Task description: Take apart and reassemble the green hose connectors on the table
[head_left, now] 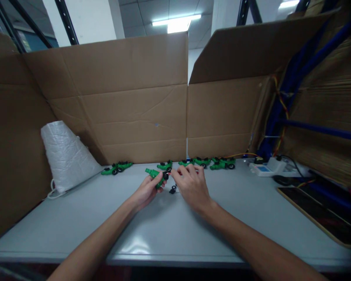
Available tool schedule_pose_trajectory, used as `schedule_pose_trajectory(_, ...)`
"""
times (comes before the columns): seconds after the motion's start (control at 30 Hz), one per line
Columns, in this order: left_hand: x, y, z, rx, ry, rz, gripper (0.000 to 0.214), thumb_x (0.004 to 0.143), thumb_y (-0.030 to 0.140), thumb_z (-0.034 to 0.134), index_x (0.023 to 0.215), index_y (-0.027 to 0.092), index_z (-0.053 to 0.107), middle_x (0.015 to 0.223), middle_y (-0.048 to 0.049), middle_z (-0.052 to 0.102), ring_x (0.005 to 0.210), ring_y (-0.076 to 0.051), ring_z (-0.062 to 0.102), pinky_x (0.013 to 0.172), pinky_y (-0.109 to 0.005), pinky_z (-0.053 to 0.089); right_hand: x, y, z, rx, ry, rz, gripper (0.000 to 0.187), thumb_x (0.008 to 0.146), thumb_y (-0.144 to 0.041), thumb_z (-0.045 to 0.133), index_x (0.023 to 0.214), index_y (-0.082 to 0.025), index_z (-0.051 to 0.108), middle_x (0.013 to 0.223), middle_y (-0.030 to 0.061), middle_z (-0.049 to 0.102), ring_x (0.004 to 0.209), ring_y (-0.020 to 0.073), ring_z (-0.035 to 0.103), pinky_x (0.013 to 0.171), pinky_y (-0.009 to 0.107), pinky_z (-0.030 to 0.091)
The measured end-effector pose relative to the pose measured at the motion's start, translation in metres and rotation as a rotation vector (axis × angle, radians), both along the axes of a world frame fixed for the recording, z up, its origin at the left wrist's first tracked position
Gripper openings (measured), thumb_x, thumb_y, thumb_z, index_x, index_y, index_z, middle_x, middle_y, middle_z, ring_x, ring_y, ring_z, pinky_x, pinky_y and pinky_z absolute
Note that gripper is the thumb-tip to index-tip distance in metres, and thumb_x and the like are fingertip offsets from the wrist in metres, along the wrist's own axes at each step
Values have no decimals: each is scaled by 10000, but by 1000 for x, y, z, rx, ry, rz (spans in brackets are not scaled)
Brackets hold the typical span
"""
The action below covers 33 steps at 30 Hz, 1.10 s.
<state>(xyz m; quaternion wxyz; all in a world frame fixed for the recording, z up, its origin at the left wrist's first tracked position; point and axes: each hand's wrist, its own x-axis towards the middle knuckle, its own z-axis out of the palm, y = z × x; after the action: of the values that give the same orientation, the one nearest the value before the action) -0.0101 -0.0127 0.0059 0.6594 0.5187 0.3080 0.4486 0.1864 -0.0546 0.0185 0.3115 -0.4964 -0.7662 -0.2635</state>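
My left hand (146, 192) is closed around a green plastic fitting (155, 174) with a black ring at its end, held just above the grey table (169, 230). My right hand (191, 185) is right beside it, fingers curled and pinched at the fitting's black end; what they pinch is too small to make out. A small black part (172, 190) lies on the table between the two hands.
Several green fittings with black rings lie in a row along the cardboard wall: one group (117, 168) at left, others (222, 162) at right. A white woven sack (66, 156) stands at left. A white power strip (266, 168) and cables sit at right, beside a dark board (318, 212).
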Motion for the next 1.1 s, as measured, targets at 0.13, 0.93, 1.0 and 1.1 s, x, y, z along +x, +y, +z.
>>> schedule_pose_trajectory(0.13, -1, -1, 1, -28, 37, 4, 514, 772, 584, 867, 935, 127, 698, 818, -29, 599, 697, -113, 495, 560, -228, 314, 6, 5, 2, 0, -21, 83, 193, 1072, -244, 521, 1046, -232, 712, 968, 98, 689, 953, 276, 474, 901, 448, 281)
schedule_pose_trajectory(0.93, -11, 9, -4, 502, 624, -8, 475, 909, 589, 696, 838, 121, 729, 682, -2, 641, 635, -136, 509, 629, -251, 386, 19, 20, -6, -119, -206, 237, 318, 966, -532, 709, 940, -214, 714, 958, 73, 706, 1009, 270, 505, 860, 406, 279)
schedule_pose_trajectory(1.0, -10, 8, -6, 550, 659, 13, 456, 926, 574, 684, 895, 123, 747, 740, -13, 684, 676, -148, 546, 665, -259, 412, 20, 22, -7, -153, -223, 237, 315, 966, -528, 709, 953, -213, 718, 971, 76, 710, 1009, 270, 510, 862, 404, 280)
schedule_pose_trajectory(1.1, -9, 4, -8, 624, 734, 64, 432, 936, 566, 678, 954, 142, 760, 818, -31, 731, 747, -179, 604, 725, -277, 452, 22, 24, -8, -195, -255, 236, 320, 985, -530, 682, 963, -213, 721, 993, 80, 715, 1030, 274, 515, 875, 407, 283)
